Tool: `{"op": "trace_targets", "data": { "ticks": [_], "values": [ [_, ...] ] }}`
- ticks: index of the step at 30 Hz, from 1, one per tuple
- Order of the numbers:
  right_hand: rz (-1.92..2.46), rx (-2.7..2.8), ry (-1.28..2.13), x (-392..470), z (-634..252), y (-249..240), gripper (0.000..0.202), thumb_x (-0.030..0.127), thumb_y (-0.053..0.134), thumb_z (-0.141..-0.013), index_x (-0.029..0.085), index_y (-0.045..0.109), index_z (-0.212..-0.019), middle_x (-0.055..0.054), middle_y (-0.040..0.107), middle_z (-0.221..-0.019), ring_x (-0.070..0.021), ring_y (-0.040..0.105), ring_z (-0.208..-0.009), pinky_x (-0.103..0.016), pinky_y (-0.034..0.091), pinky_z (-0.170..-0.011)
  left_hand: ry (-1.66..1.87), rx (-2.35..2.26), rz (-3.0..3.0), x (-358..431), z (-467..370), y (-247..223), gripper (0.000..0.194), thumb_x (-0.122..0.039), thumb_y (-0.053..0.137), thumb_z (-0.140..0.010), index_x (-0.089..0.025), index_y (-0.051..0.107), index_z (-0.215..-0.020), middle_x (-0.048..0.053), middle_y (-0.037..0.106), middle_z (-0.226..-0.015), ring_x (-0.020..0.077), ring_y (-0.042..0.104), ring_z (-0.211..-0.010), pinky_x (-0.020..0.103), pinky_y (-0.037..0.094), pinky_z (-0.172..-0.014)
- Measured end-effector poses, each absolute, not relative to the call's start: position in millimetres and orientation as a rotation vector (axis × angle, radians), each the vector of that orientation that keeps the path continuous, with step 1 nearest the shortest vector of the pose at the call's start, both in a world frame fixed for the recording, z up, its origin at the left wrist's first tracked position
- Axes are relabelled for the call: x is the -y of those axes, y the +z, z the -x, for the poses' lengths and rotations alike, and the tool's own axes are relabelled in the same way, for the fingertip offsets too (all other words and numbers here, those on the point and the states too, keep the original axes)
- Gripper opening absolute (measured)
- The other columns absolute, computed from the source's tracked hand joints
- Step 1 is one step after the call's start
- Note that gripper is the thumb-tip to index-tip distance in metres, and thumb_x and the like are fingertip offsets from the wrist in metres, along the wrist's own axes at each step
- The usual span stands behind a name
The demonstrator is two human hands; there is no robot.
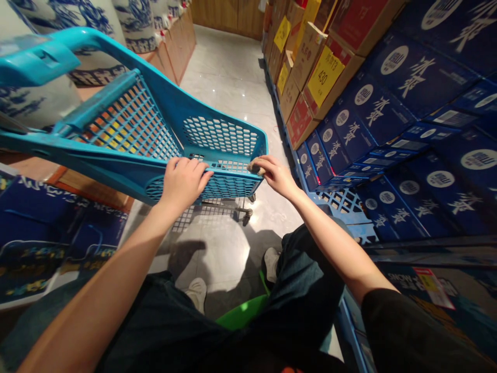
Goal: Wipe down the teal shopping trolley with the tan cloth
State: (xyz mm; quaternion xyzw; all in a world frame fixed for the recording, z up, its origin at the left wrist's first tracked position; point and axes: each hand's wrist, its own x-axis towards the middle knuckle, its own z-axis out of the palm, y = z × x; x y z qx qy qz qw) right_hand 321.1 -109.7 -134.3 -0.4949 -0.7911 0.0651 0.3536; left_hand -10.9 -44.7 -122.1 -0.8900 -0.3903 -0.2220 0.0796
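Observation:
A turquoise plastic shopping cart (165, 101) with lattice walls stands before me, its basket stretching toward the right. My left hand (182, 182) is closed over the near top rim, fingers curled across the edge. At the basket's right-hand corner, my right hand (276, 176) pinches a small greyish-brown cloth (254, 167) against the rim. Most of the cloth is hidden by the fingers. Under the basket a caster (247, 216) shows on the tiled floor.
Dark blue cartons (359, 129) are stacked along the right on blue plastic pallets (344, 202). Cardboard boxes (306, 67) with yellow price signs stand beyond them. Large blue-and-white vases (134, 23) line the left. A green plastic object (243, 312) lies between my legs.

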Motion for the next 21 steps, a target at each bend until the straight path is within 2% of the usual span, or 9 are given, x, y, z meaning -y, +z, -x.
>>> {"op": "trace_targets", "data": {
  "ticks": [3,11,16,21],
  "values": [
    [1.324,2.016,0.17,111.9,-319.3,-133.2,0.048,0.005,0.052,-0.093,0.024,0.079,-0.127,-0.012,0.074,-0.137,-0.0288,0.07,-0.131,-0.048,0.059,-0.114,-0.695,1.178,2.677,44.7,9.9,-121.9,0.033,-0.04,0.051,-0.111,-0.021,0.078,-0.117,0.016,0.08,-0.109,0.0379,0.067,-0.11,0.054,0.043,-0.103],
    [1.14,2.115,0.243,121.4,-308.1,-138.0,0.041,0.017,0.052,-0.104,0.024,0.075,-0.138,-0.014,0.072,-0.145,-0.0272,0.068,-0.136,-0.05,0.058,-0.117,-0.64,1.16,2.657,47.0,11.4,-120.5,0.037,-0.041,0.048,-0.112,-0.019,0.078,-0.118,0.017,0.08,-0.108,0.0374,0.067,-0.109,0.053,0.042,-0.103],
    [1.275,2.031,0.198,110.0,-327.4,-138.8,0.043,0.011,0.053,-0.099,0.024,0.078,-0.131,-0.015,0.072,-0.143,-0.0286,0.069,-0.136,-0.05,0.057,-0.118,-0.671,1.163,2.667,46.2,10.2,-120.5,0.038,-0.041,0.047,-0.112,-0.02,0.078,-0.118,0.017,0.08,-0.109,0.0392,0.066,-0.108,0.056,0.043,-0.101],
    [1.186,2.12,0.2,120.6,-313.6,-139.3,0.048,0.01,0.052,-0.098,0.025,0.075,-0.138,-0.015,0.07,-0.147,-0.0275,0.068,-0.138,-0.051,0.058,-0.118,-0.677,1.129,2.641,47.2,10.3,-119.7,0.037,-0.042,0.047,-0.111,-0.022,0.078,-0.114,0.016,0.08,-0.106,0.0382,0.067,-0.106,0.055,0.044,-0.099]
  ]
}}
